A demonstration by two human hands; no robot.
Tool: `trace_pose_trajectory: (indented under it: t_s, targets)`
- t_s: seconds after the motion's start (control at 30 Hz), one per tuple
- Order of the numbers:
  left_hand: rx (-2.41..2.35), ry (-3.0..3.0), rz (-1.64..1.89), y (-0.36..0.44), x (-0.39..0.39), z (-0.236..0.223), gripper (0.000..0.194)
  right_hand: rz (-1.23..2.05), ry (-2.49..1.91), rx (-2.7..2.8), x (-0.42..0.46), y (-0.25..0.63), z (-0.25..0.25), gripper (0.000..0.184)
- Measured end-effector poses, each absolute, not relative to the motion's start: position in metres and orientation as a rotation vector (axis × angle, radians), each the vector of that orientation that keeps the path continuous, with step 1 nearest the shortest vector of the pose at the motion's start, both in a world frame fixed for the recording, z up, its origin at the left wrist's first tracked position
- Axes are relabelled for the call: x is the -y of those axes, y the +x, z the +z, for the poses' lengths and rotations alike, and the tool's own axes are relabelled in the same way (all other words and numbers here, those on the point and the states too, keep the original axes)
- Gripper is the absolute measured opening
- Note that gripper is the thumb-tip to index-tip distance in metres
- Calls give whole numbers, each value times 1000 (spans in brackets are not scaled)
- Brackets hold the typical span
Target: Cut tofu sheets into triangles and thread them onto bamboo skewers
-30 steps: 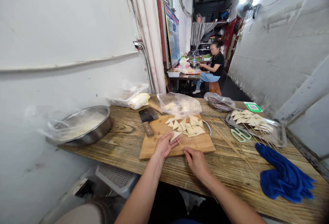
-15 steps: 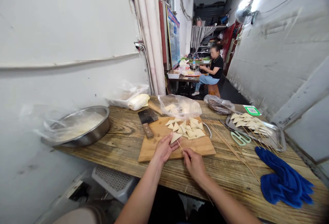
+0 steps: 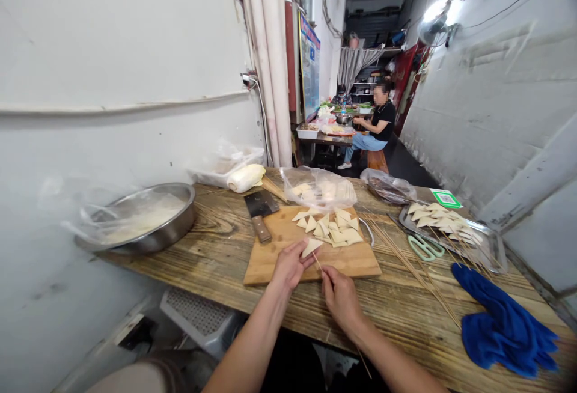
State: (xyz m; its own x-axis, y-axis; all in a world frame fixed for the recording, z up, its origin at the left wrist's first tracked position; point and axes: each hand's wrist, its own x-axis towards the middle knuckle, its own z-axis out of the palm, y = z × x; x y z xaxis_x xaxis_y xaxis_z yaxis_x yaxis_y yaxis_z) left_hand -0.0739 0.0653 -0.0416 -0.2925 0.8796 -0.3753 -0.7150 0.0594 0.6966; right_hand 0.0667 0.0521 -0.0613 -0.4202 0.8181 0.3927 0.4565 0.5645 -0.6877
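Observation:
My left hand (image 3: 288, 264) pinches a pale triangular tofu piece (image 3: 311, 247) just above the near edge of the wooden cutting board (image 3: 270, 258). My right hand (image 3: 340, 297) grips a thin bamboo skewer (image 3: 317, 261) whose tip meets that piece. A heap of several more triangles (image 3: 336, 229) lies on the board beyond my hands. A cleaver (image 3: 259, 211) rests at the board's far left corner.
Loose skewers (image 3: 408, 258) and green scissors (image 3: 424, 247) lie to the right, beside a metal tray (image 3: 489, 249) of skewered triangles. A blue cloth (image 3: 505, 327) sits at the near right, a steel basin (image 3: 148, 219) at the left. A seated person (image 3: 376, 128) works at a far table.
My hands have drawn slightly nearer to me and lifted the triangle off the pile, with the skewer tip staying against it. The camera tilted a little.

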Motion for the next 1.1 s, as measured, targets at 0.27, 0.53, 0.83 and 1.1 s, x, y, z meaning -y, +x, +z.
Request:
trace_pose_trajectory:
  t_s: [0.27,0.53,0.83,1.1]
  targets:
    - [-1002,241,1551,-73,-64,-38,6,690,-1048,2043,-52,61,-57,29]
    - [-1006,269,1514,-73,-66,-39,8,783,-1082,1972,-59,51,-54,26]
    - [-973,107,1613,-88,-67,-40,7,855,-1079,2064,-54,68,-48,25]
    - [-996,95,1602,-71,-60,-36,6,820,-1128,2152,-39,98,-50,34]
